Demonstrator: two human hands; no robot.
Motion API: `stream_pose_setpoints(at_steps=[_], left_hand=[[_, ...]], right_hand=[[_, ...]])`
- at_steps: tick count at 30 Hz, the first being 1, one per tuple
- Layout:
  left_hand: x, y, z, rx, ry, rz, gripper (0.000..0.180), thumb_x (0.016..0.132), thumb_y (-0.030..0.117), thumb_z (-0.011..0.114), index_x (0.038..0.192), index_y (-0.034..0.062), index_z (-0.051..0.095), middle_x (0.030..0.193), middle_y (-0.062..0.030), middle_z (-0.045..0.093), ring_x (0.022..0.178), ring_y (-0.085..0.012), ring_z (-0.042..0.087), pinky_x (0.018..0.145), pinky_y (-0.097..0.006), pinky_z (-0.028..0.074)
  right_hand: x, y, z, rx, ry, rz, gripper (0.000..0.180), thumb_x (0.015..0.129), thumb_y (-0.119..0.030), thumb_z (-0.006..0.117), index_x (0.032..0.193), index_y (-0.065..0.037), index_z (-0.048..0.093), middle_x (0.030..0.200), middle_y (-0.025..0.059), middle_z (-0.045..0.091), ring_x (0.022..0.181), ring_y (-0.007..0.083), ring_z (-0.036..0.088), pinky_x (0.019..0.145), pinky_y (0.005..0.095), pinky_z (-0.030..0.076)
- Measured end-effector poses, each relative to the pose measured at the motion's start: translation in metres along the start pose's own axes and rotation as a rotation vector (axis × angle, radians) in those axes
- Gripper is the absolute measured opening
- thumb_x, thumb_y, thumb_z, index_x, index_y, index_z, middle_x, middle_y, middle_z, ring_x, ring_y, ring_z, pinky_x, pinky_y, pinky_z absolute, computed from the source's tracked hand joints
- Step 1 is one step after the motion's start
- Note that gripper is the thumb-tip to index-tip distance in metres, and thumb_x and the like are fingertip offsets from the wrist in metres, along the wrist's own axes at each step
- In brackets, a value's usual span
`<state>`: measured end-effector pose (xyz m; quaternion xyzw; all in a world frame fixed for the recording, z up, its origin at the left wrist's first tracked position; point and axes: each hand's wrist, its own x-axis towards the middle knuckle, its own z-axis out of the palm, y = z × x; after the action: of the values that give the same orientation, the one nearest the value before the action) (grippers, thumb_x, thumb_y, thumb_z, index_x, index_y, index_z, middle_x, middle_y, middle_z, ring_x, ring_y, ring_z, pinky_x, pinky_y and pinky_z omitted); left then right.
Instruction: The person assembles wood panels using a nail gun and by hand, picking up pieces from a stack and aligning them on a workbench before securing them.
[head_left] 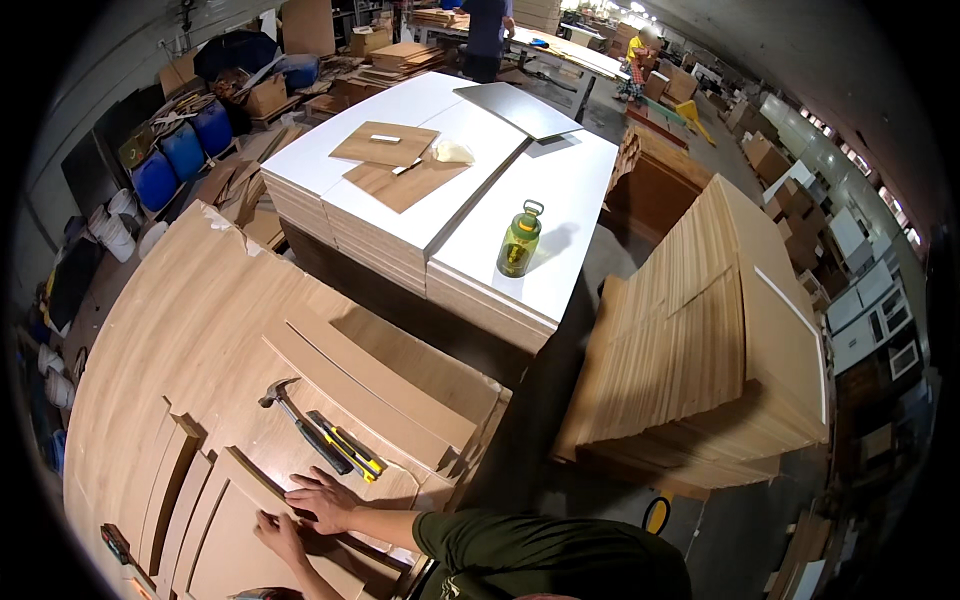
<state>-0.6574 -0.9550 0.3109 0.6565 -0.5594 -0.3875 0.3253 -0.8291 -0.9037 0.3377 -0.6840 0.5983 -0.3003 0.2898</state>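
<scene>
My right hand rests on a narrow light-brown board, fingers spread over its upper face. Close beside it, my left hand has its fingers bent and drawn together at that board's near edge. What they pinch, if anything, is hidden. Below lies a wider brown panel. Ahead of my hands are a claw hammer with a dark handle and a yellow-and-black utility knife, side by side on the wood-grain worktop.
Long strips lie beyond the tools, and more strips lie at left. A white-topped panel stack carries a green bottle. Another board stack stands right. A person is at the far bench.
</scene>
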Motion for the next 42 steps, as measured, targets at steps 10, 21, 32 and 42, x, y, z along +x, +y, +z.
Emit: stream_pose_setpoints(at_steps=[10,21,32,42], left_hand=[[0.058,0.042,0.035,0.594,0.528,0.081,0.061,0.070,0.029,0.072,0.119,-0.0037,0.056,0.106,-0.0243,0.055,0.096,-0.0427,0.055,0.082,-0.050,0.045],[0.078,0.064,0.033,0.616,0.483,0.022,0.062,0.067,0.037,0.080,0.107,-0.0017,0.052,0.107,-0.0255,0.055,0.104,-0.0421,0.052,0.090,-0.050,0.043],[0.073,0.060,0.032,0.646,0.513,0.001,0.058,0.067,0.035,0.079,0.104,-0.0003,0.050,0.108,-0.0220,0.051,0.100,-0.0409,0.052,0.086,-0.050,0.045],[0.091,0.094,0.063,0.483,0.398,-0.045,0.041,0.061,0.020,0.067,0.093,-0.0007,0.054,0.091,-0.0217,0.055,0.088,-0.0369,0.054,0.081,-0.046,0.044]], right_hand=[[0.000,-0.002,-0.003,-0.064,0.034,-0.065,0.035,0.077,-0.030,0.069,0.102,-0.006,0.066,0.116,0.0078,0.058,0.138,0.0276,0.035,0.115,0.0523,0.019],[0.016,0.002,0.011,-0.172,0.093,-0.110,0.040,0.082,-0.034,0.067,0.114,-0.011,0.067,0.125,0.0041,0.061,0.137,0.0240,0.037,0.115,0.0566,0.017],[0.009,0.001,0.008,-0.131,0.048,-0.103,0.047,0.084,-0.041,0.064,0.121,-0.012,0.064,0.128,0.0036,0.061,0.139,0.0225,0.035,0.116,0.0555,0.015],[0.022,0.017,-0.006,-0.024,0.077,0.035,0.024,0.082,-0.024,0.064,0.101,-0.009,0.067,0.117,0.0083,0.062,0.127,0.0289,0.048,0.106,0.0526,0.032]])
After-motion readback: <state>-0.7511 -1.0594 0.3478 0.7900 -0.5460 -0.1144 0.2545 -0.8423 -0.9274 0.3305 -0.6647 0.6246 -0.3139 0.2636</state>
